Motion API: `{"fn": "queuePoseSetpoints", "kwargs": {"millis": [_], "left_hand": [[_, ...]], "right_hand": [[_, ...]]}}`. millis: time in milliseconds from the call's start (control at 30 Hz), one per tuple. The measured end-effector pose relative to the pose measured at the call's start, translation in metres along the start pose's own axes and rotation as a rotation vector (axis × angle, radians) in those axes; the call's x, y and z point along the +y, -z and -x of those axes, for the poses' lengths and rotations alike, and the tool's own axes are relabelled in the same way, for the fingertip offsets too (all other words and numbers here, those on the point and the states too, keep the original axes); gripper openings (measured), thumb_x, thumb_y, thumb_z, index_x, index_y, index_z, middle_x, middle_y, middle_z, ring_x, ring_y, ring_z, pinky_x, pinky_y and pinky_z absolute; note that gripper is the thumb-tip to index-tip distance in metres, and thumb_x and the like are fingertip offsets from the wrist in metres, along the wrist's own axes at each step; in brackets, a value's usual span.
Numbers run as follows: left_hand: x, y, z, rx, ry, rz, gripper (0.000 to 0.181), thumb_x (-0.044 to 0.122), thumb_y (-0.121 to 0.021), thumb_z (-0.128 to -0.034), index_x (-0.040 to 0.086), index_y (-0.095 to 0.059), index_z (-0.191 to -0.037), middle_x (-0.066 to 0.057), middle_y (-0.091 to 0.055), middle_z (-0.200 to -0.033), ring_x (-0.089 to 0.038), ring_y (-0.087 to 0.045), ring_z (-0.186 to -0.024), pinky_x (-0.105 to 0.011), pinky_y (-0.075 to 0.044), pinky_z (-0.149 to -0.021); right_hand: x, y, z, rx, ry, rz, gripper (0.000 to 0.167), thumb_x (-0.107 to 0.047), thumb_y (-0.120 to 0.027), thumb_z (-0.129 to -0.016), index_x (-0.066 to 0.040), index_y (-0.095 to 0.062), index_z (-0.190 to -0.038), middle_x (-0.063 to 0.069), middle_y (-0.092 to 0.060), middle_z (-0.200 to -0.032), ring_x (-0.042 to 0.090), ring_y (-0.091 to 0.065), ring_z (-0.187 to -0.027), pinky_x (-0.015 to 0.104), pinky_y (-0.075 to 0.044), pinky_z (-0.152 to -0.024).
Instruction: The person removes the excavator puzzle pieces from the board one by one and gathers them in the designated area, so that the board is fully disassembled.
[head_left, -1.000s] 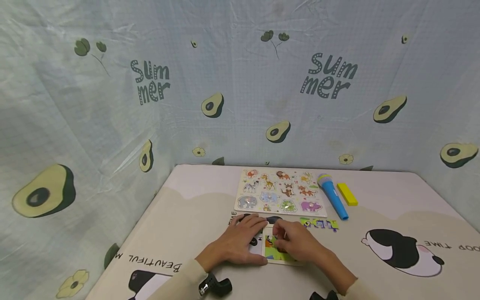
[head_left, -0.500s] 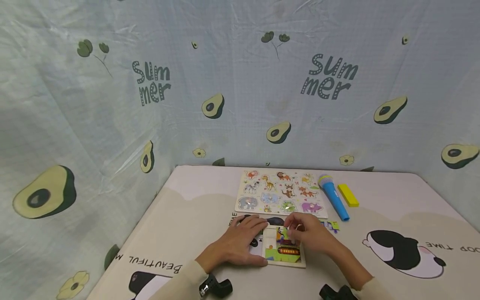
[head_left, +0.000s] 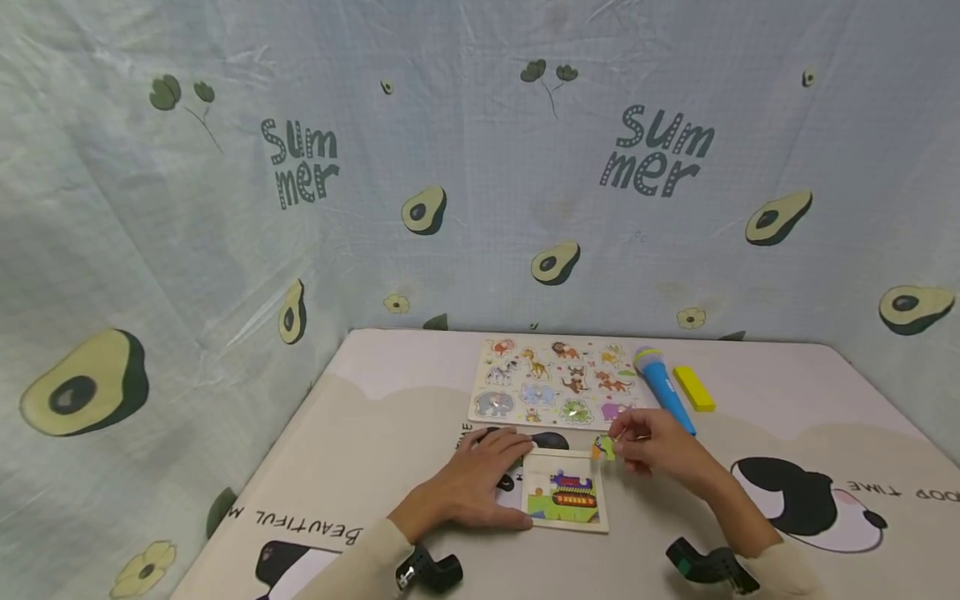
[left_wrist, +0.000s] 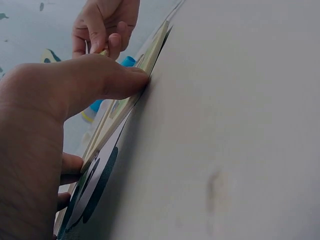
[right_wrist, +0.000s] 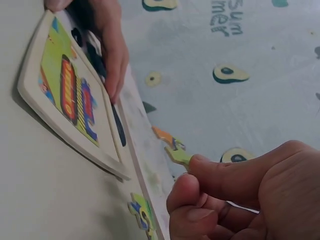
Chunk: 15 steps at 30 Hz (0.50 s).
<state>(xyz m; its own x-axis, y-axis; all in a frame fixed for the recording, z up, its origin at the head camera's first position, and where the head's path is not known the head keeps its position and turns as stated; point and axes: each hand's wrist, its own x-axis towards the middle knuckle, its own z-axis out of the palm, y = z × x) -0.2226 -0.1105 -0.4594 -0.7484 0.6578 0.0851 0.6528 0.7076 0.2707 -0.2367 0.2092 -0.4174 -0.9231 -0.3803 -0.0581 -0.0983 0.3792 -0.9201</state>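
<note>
Steadying the part-filled puzzle tray (head_left: 542,477), our left hand (head_left: 487,479) lies spread along its left side; by its far right corner our right hand (head_left: 663,450) pinches a loose piece (head_left: 604,448). Seemingly mid-fitting, we'd next need to line it up with the bare area.

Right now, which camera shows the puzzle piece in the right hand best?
The right wrist view: there the puzzle piece sticks out of the right hand's pinch, large enough to show its green and orange parts. The head view shows it small; the left wrist view, at most a sliver.
</note>
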Motion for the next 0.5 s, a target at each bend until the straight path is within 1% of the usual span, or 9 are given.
{"fn": "queuePoseSetpoints", "kwargs": {"millis": [133,300,500], "left_hand": [[-0.001,0.001,-0.001,-0.001,-0.001,0.004,0.100,0.077,-0.062,-0.0760,0.022,-0.040,-0.156,0.007,-0.037,-0.161,-0.019,-0.026,-0.152,-0.054,-0.019,-0.121],[-0.001,0.000,-0.001,-0.002,0.001,0.003,0.100,0.077,-0.063,-0.0758,0.022,-0.040,-0.156,0.007,-0.037,-0.161,-0.018,-0.026,-0.152,-0.054,-0.019,-0.121],[0.000,0.001,0.000,-0.001,0.004,0.004,0.100,0.076,-0.065,-0.0754,0.022,-0.041,-0.156,0.007,-0.037,-0.160,-0.019,-0.027,-0.152,-0.054,-0.019,-0.121]], "right_hand": [[0.003,0.006,-0.001,-0.025,-0.007,0.006,0.021,-0.006,-0.068,-0.094,0.006,-0.057,-0.107,0.014,-0.061,-0.077,0.020,-0.057,-0.062,0.027,-0.051,-0.052],[0.010,0.008,0.000,-0.051,-0.034,0.019,0.022,-0.004,-0.068,-0.093,0.006,-0.053,-0.105,0.012,-0.060,-0.074,0.021,-0.059,-0.062,0.026,-0.052,-0.051],[0.014,0.007,0.001,-0.038,-0.064,0.041,0.023,-0.005,-0.071,-0.092,0.006,-0.054,-0.102,0.011,-0.061,-0.074,0.020,-0.060,-0.060,0.026,-0.052,-0.051]]}}
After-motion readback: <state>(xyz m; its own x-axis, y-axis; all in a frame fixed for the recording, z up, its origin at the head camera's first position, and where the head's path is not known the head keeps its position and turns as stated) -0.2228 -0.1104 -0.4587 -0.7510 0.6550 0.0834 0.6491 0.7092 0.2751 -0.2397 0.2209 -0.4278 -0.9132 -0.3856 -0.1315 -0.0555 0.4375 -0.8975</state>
